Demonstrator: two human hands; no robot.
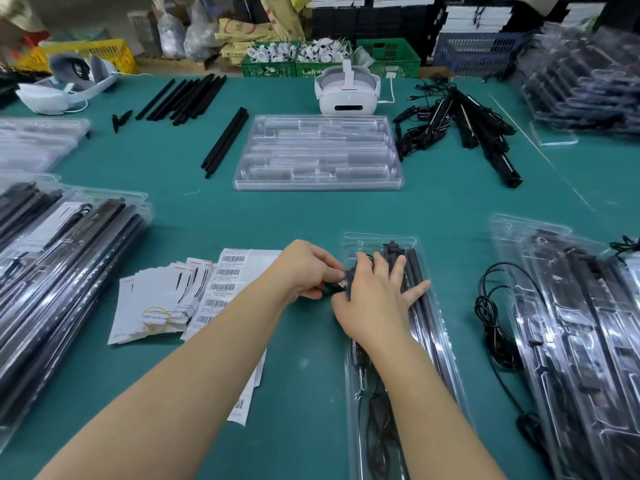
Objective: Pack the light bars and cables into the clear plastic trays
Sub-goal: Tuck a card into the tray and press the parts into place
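Note:
A narrow clear plastic tray lies lengthwise in front of me on the green table, holding black light bars and a coiled black cable. My right hand rests on the tray with fingers spread, pressing on the bars and a black cable part. My left hand pinches a small black and white piece at the tray's left edge. A stack of empty clear trays sits farther back at centre.
Packed trays are piled at left and right. Paper cards and barcode labels lie left of my hands. A loose black cable lies right of the tray. Loose black bars, cabled bars and a white headset sit behind.

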